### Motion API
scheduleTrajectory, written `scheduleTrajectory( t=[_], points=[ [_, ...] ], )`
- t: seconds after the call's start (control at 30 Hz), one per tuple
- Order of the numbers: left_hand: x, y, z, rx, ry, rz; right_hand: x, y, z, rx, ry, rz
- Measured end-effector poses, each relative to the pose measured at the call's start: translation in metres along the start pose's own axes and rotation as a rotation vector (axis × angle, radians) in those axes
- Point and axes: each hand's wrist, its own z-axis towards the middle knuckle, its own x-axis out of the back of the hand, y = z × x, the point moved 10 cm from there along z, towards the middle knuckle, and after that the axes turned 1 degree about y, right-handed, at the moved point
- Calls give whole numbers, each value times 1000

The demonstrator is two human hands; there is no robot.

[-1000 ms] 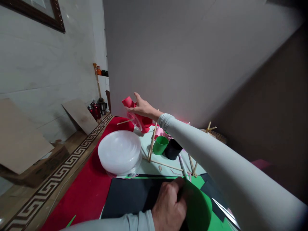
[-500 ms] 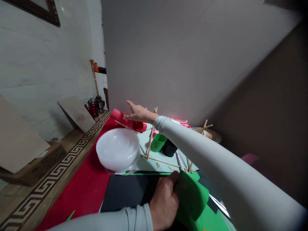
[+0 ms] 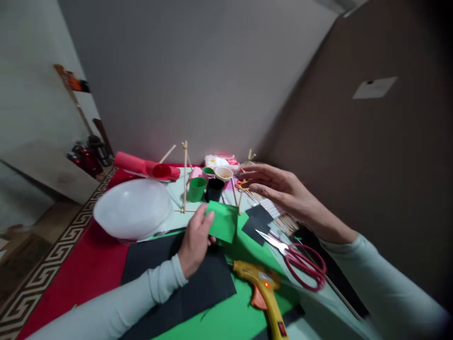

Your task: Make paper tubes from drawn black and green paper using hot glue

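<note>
Between thumb and fingers my left hand (image 3: 197,242) grips a piece of green paper (image 3: 222,222), over a black sheet (image 3: 180,283). My right hand (image 3: 283,189) is raised over the right side of the table, fingers stretched out, with nothing in it. Below that hand lie red-handled scissors (image 3: 300,264), blades pointing left, and black paper pieces (image 3: 258,222). A yellow glue gun (image 3: 262,283) with a lit red light rests on a green sheet (image 3: 219,311). Past my left hand stand a green cup (image 3: 197,190) and a black cup (image 3: 214,190).
A translucent white bowl (image 3: 132,208) sits at the left, on the red cloth (image 3: 95,264). Red rolled material (image 3: 141,166) lies behind it. Upright stick frames (image 3: 185,179) stand near the cups. At the back are a white cup (image 3: 224,174) and a plastic packet (image 3: 221,161). A wall rises behind.
My right hand has swung from the far left, near the red roll, back to the right side. My left hand has lifted the green paper. The view has turned right.
</note>
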Motion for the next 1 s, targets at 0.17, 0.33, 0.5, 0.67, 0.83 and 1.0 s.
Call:
scheduleTrajectory(
  t=[0.17,0.33,0.5,0.67,0.83,1.0],
  points=[
    [2,11,-3,-45,-11,-1,11,53,-71,-143,130,74],
    [0,28,-23,-93,-27,58,-25,62,-91,-176,47,219],
    [-2,42,-53,-128,-14,188,-60,64,-97,-140,-21,346],
    [-13,36,-79,-108,-12,302,-61,67,-103,-47,53,307],
    [-19,26,-86,-96,-1,353,-44,52,-113,62,141,150],
    [-20,25,-88,-123,12,375,-39,35,-121,173,156,30]
  ],
)
